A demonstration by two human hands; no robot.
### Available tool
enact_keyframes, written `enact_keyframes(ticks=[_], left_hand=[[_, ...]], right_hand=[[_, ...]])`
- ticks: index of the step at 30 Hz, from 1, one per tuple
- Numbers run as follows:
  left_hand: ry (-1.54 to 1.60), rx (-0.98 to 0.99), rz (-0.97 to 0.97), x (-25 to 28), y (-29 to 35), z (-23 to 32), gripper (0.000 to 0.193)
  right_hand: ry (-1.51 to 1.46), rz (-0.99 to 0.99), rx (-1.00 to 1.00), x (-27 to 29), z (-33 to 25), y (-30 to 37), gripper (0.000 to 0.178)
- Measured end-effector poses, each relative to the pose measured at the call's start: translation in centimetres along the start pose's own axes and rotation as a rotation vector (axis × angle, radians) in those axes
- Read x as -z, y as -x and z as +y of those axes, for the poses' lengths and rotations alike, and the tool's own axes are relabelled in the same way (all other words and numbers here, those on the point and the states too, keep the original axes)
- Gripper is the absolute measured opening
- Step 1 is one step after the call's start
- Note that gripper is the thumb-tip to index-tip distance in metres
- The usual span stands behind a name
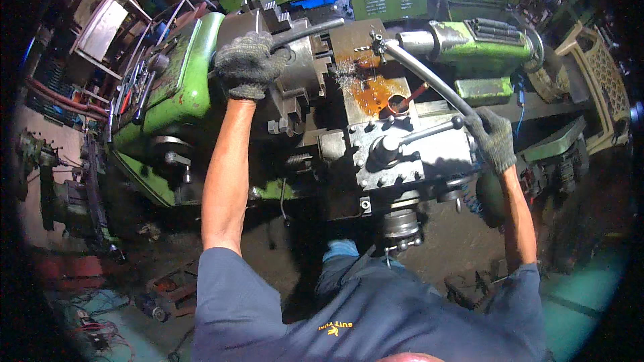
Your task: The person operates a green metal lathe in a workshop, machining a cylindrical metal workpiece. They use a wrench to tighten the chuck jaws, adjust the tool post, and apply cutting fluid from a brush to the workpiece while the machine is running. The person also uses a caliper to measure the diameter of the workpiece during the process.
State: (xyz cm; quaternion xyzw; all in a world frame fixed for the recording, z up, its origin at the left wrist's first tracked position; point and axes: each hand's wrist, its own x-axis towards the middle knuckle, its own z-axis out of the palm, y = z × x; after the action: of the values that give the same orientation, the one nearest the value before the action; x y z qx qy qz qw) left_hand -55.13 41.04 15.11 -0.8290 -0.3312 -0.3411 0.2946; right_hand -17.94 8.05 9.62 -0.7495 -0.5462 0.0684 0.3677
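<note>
My left hand (248,66), in a dark knitted glove, is closed at the lathe chuck (298,67). A grey metal bar (312,31) runs from its fist to the right, across the chuck's upper side. My right hand (493,137), gloved too, wraps round the lower end of a long grey pipe (429,77). The pipe slants up and left over the carriage to a small metal fitting (380,47) at its far end. Below it is the tool post (386,153) with its clamping lever (429,131), left of my right hand.
Metal shavings (355,75) and brown oil lie beside a small round cup (398,104) with a reddish handle. The green tailstock (483,43) stands at the right. Hand tools (141,84) rest on the green headstock (194,74). A beige plastic chair (600,87) is far right.
</note>
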Motion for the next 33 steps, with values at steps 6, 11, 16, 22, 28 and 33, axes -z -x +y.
enact_keyframes(ticks=[6,11,16,22,28,33], left_hand=[[0.059,0.012,0.061,-0.4,1.5,0.3,0.036],[0.055,0.044,0.031,0.2,1.1,0.7,0.036],[0.039,0.068,-0.001,1.3,1.4,0.6,0.037],[0.054,0.075,-0.012,1.3,1.1,0.9,0.038],[0.052,0.058,-0.032,0.9,0.5,1.6,0.039],[0.055,0.174,-0.105,1.3,1.1,1.4,0.058]], right_hand=[[-0.083,-0.088,0.121,-0.6,-2.6,-6.0,0.035],[-0.055,-0.095,0.154,-0.9,-1.5,-8.4,0.037],[0.176,-0.036,0.277,0.8,-2.5,-11.4,0.043],[0.187,0.062,0.46,0.8,-0.7,-14.2,0.041],[0.53,0.267,0.888,2.9,-3.0,-20.3,0.034],[0.584,0.301,1.013,1.7,-6.3,-24.1,0.028]])
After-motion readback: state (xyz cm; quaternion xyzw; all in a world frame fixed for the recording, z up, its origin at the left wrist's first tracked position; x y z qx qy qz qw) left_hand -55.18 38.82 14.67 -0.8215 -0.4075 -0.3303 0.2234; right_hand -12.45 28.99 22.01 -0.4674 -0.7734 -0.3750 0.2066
